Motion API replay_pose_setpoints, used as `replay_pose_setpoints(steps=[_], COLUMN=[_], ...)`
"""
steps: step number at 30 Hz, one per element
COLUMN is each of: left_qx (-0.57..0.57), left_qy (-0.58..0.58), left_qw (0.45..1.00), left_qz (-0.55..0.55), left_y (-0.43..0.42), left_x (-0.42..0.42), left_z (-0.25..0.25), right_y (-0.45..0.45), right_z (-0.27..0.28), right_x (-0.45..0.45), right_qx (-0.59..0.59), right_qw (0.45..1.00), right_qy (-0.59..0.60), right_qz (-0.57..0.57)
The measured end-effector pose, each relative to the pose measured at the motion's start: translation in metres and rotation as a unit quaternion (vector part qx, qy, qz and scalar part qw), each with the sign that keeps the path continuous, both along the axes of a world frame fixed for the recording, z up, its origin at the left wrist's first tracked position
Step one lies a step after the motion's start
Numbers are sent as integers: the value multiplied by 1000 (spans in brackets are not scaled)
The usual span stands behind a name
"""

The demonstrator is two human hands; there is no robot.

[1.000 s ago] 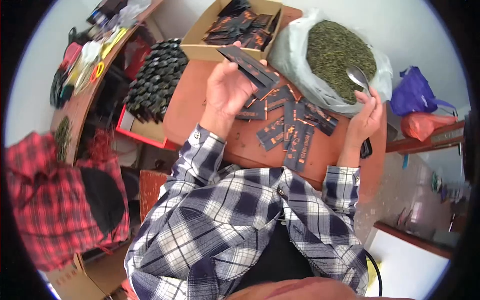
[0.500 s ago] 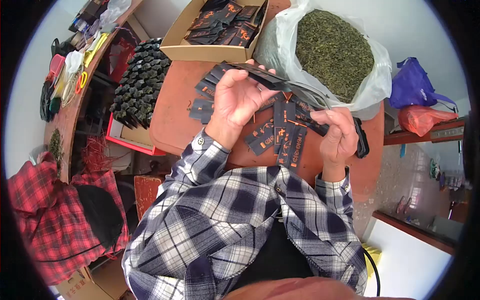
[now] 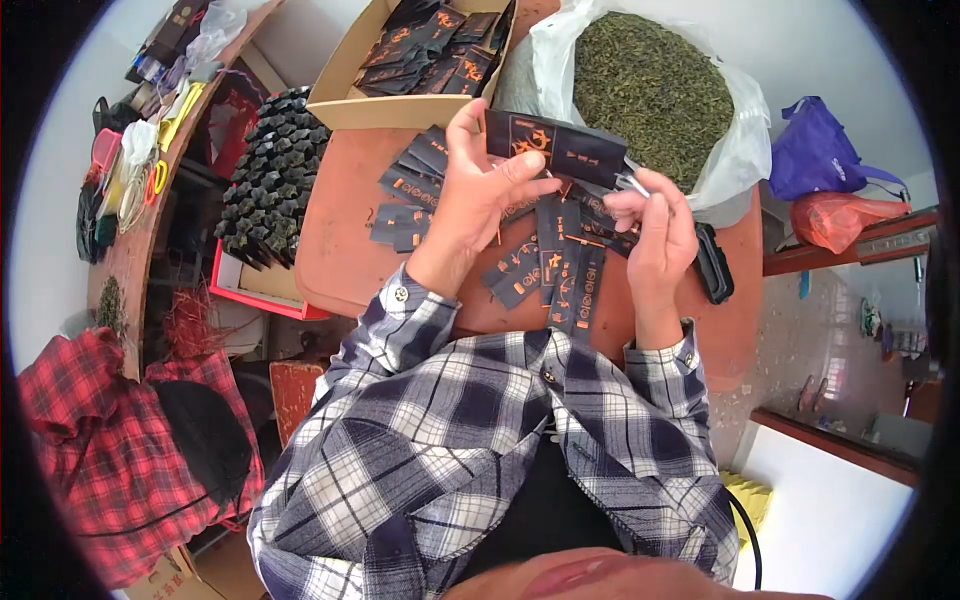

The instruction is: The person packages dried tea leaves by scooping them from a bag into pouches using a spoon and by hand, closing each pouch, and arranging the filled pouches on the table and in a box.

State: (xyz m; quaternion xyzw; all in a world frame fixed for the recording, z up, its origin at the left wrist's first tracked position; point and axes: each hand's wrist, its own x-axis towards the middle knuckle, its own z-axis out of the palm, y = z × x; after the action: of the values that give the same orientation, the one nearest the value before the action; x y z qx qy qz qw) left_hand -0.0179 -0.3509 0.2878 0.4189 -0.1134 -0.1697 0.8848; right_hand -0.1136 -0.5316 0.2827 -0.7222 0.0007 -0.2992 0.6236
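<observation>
My left hand (image 3: 478, 190) grips a black tea packet (image 3: 565, 147) with orange print, raised above the table, its printed face toward me. At the packet's right end my right hand (image 3: 657, 228) has thumb and fingers closed around a small pale, shiny strip (image 3: 632, 183). Whether that strip is the packet's edge or a separate tool, I cannot tell. Beneath both hands, flat black tea packets (image 3: 560, 262) lie fanned out and overlapping on the reddish-brown table (image 3: 345, 225). Just beyond the held packet stands a clear plastic bag (image 3: 748, 150) full of loose dried tea leaves (image 3: 655, 95).
A cardboard box (image 3: 400, 112) of black packets stands at the table's back. Left of the table, a red-edged box (image 3: 265, 300) holds rows of dark packets (image 3: 280, 180). On the table's right lies a black object (image 3: 714, 265); purple (image 3: 820, 150) and orange bags (image 3: 848, 220) sit beyond.
The held packet has turned so its printed face shows, where before it was seen nearly edge-on. My right hand has shifted slightly up and left, and its fingers have closed more.
</observation>
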Motion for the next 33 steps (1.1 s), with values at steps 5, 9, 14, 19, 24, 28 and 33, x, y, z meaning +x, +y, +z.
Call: replay_pose_setpoints(steps=[5, 9, 14, 19, 24, 28, 33], left_qx=[218, 480, 519, 504, 502, 475, 462], left_qy=[-233, -454, -540, -523, -494, -506, -551], left_qw=[944, 724, 630, 656, 688, 695, 662], left_qz=[85, 200, 203, 203, 175, 187, 213], left_y=[10, 15, 5, 2, 8, 9, 14], left_x=[-5, -21, -17, -15, -22, -21, -17], left_z=[10, 35, 33, 20, 24, 21, 17], right_y=[-2, 4, 6, 6, 6, 1, 3], right_z=[5, 10, 6, 5, 7, 4, 5], right_x=[-1, -8, -7, -11, -14, -10, -2], right_qx=[132, 114, 53, 31, 26, 132, 211], right_qw=[991, 993, 999, 999, 999, 991, 977], right_qy=[-3, -17, 0, 14, -23, -14, 15], right_qz=[8, 8, 1, 22, 23, 25, 9])
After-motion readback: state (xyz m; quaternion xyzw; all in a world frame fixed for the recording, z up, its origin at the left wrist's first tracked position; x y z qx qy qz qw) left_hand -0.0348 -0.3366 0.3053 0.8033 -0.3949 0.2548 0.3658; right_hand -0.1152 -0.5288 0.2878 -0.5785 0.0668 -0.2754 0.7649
